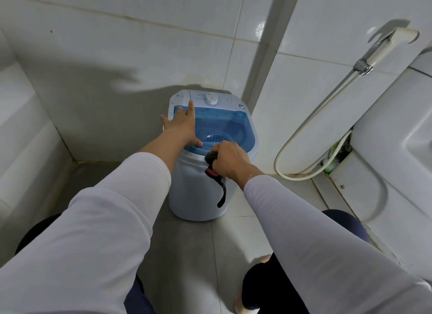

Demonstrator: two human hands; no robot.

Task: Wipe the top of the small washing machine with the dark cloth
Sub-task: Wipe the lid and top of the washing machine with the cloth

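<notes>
A small white washing machine (195, 192) stands on the floor in the tiled corner, with a translucent blue lid (230, 124) and a white dial (211, 99) at its back. My left hand (183, 126) lies flat with spread, straight fingers on the left part of the lid. My right hand (230, 159) grips the dark cloth (211, 157) at the lid's near edge. A strip of the cloth, with a red patch, hangs down the front of the machine (222, 192).
Tiled walls close in behind and to the left. A white toilet (383, 164) stands at the right, with a bidet sprayer (378, 49) and its looping hose (299, 136) on the wall. My knees sit low in view over grey floor tiles (194, 255).
</notes>
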